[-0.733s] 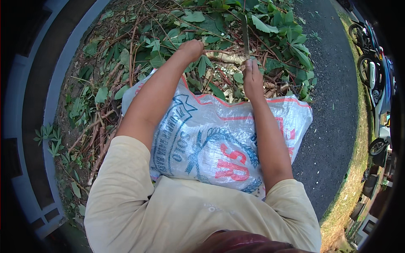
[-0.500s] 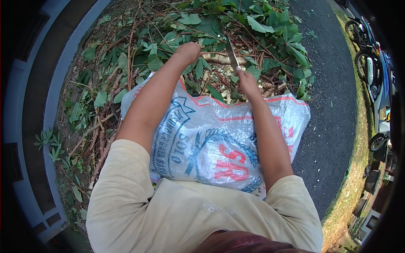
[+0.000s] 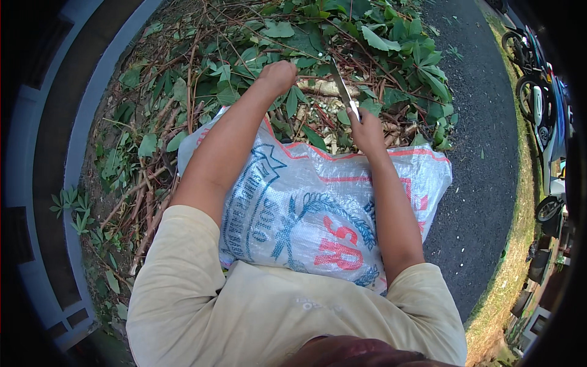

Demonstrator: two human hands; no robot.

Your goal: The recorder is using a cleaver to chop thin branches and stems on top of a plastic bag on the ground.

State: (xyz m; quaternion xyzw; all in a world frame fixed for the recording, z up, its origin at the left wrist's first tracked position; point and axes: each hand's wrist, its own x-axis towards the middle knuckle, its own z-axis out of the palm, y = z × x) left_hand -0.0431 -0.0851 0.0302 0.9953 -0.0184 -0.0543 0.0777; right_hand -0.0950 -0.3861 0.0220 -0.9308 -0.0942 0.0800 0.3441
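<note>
My right hand (image 3: pixel 367 130) is closed round the handle of a knife (image 3: pixel 342 87). The long blade points away from me, tilted a little left, over the heap of cut stems and leaves. To its left my left hand (image 3: pixel 279 76) is curled into a fist; what it grips is hidden under the fingers. A thick pale piece of stem (image 3: pixel 322 87) lies between the two hands, beside the fist and apart from the right hand. Pale chips (image 3: pixel 321 119) are scattered just below it. Across my lap spreads a white woven sack (image 3: pixel 299 183) with blue and red print.
Leafy branches (image 3: pixel 397 43) pile up at the far side, and bare brown stems (image 3: pixel 147 208) lie along the left. Dark asphalt (image 3: pixel 471 183) runs down the right, with parked motorbikes (image 3: pixel 541 104) beyond a grass strip. A grey-blue edging (image 3: pixel 79 140) curves along the left.
My right hand and the knife have come slightly nearer to me and to the right, showing more of the blade. The left fist has shifted a little right, still closed.
</note>
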